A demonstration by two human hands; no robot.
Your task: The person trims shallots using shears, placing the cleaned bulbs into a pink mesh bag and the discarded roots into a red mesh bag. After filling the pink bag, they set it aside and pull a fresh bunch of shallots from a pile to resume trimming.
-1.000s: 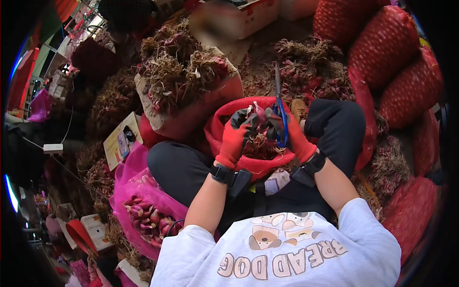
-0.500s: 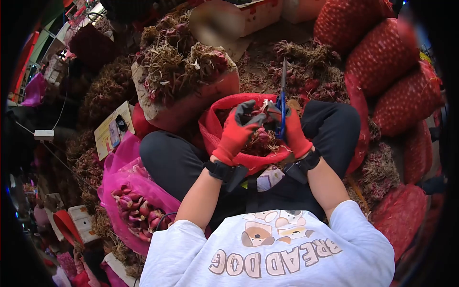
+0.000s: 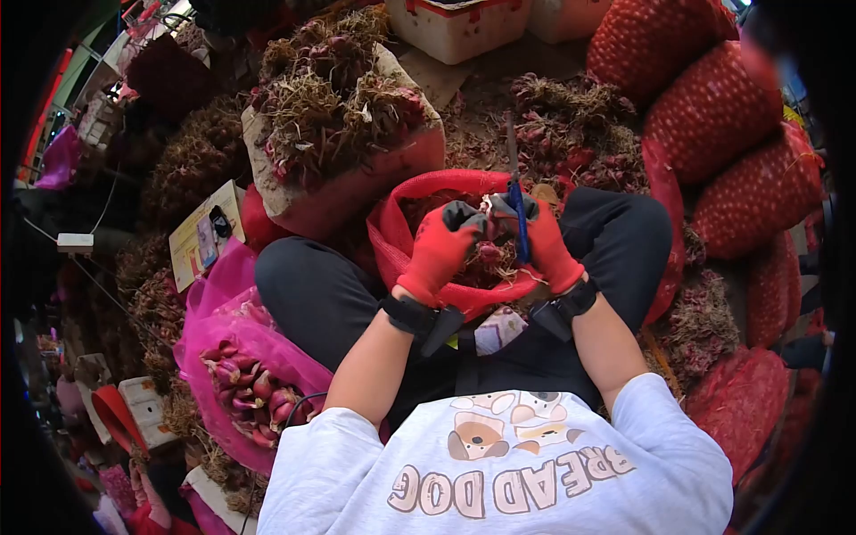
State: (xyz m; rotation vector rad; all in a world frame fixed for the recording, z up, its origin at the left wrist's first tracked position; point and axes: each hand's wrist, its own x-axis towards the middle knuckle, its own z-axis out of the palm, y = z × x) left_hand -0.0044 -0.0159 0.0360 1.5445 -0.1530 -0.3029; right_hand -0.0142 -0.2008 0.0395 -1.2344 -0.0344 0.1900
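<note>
My left hand, in a red glove with dark fingertips, is closed in a pinch on what looks like a shallot, mostly hidden by the fingers. Blue-handled scissors are gripped in my right hand, gloved the same way, with the blade pointing away from me. The right fingertips meet the left ones at the shallot. Beneath both hands, a red mesh bag lies open between my legs, with shallots and dry roots inside.
A foam box heaped with shallot bunches stands ahead on the left. To my left is a pink mesh bag of trimmed shallots. Full red sacks are stacked at the right. More bunches lie on the ground ahead.
My left fingers have closed in tighter and moved nearer to the right hand. The scissors have tilted slightly to the left. The whole view has shifted a little.
</note>
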